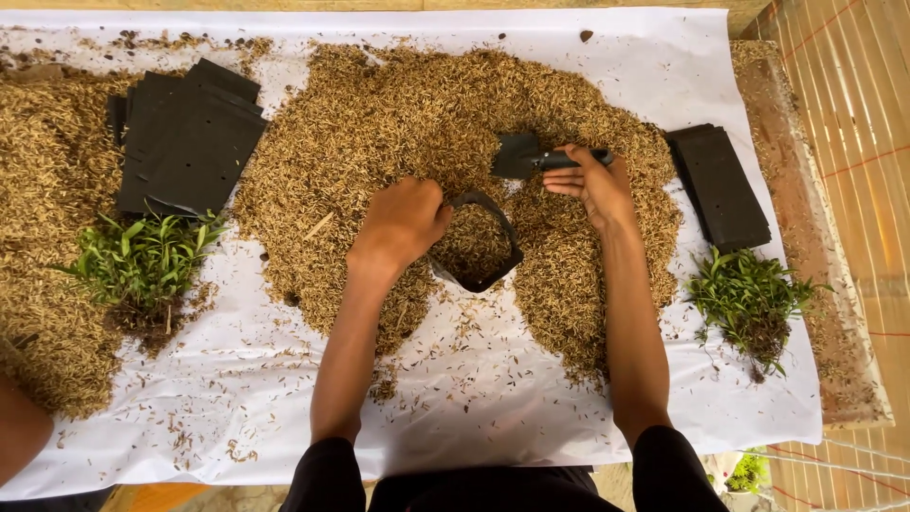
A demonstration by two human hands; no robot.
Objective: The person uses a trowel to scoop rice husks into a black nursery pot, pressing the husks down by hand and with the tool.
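- Black planting bag (pixel 479 248): small, soft-sided, mouth open upward, filled with husk to near the rim. Stands at the near edge of the central husk heap, between the two hands.
- Left hand (pixel 403 223): fingers curled shut on the bag's left rim, holding the mouth open; knuckles face the camera.
- Right hand (pixel 595 185): fingers closed around the handle of a small black trowel (pixel 524 155); thumb lies along the grip.
- Trowel blade: dark, points left, rests on the husk just beyond the bag's far rim; whether it carries any husk cannot be told.
- Husk heap (pixel 398 123): broad mound of dry, straw-coloured rice husk, centre of the sheet, surrounding the bag on three sides.
- White sheet (pixel 493 398): covers the work surface; scattered loose husk lies on its near part.
- Stack of flat black bags, right (pixel 720 185): just beyond the right edge of the heap, well apart from the right hand.
- Bundle of green seedlings, right (pixel 749 299): roots with soil attached, just near side of that stack.
- Stack of flat black bags, left (pixel 190 137): larger, fanned, left of the central heap.
- Bundle of green seedlings, left (pixel 142 261): just near side of the left stack.
- Second husk heap (pixel 47 218): along the sheet's left side.
- Another person's arm (pixel 19 431): partly in view at the lower left corner.
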